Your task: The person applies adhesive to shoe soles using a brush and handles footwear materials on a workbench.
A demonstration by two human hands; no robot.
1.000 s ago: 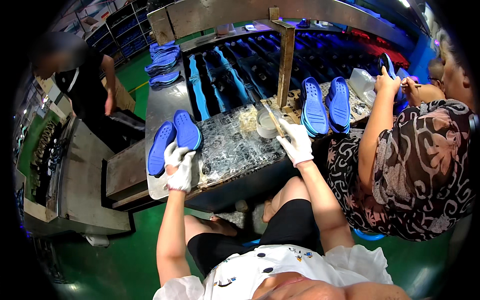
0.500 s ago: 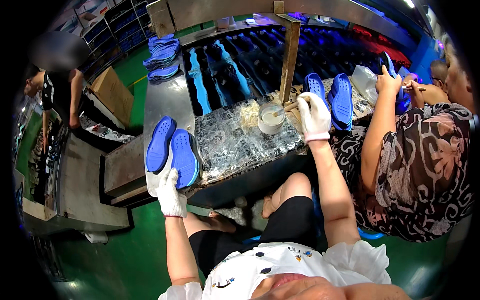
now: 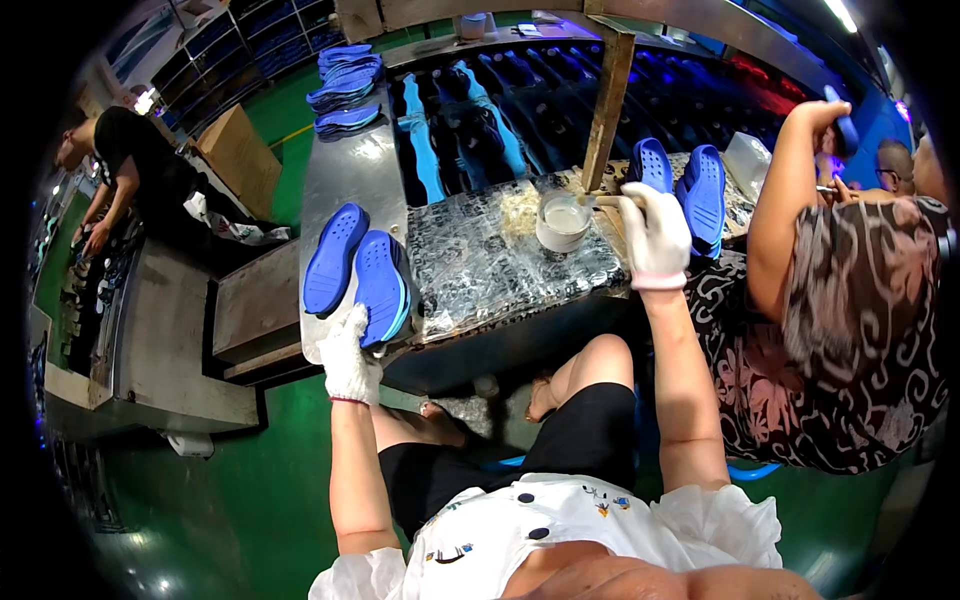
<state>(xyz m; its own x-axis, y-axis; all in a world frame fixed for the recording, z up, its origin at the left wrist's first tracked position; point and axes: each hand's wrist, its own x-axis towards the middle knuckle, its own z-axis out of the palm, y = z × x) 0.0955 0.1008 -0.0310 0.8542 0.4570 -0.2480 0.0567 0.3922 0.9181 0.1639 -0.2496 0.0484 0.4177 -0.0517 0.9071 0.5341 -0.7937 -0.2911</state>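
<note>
My left hand, in a white knit glove, grips the near end of a blue shoe sole at the bench's left corner. A second blue sole lies beside it on the metal, pitted with small holes at its far end. In my gloved right hand is a slim brush, pinched between thumb and fingers. Its tip is by the rim of a round tub of whitish liquid; the bristles are too blurred to make out. Two more blue soles stand just beyond my right hand.
Behind the plastic-covered bench runs a dark conveyor carrying light-blue pieces. An upright metal post rises near the tub. Stacked soles sit far left. One co-worker sits close on my right, holding a sole; another person bends at left.
The brush has come up from inside the tub to about its rim. The co-worker at right has raised the sole higher. The whole view has shifted slightly; my left hand stays at the sole.
</note>
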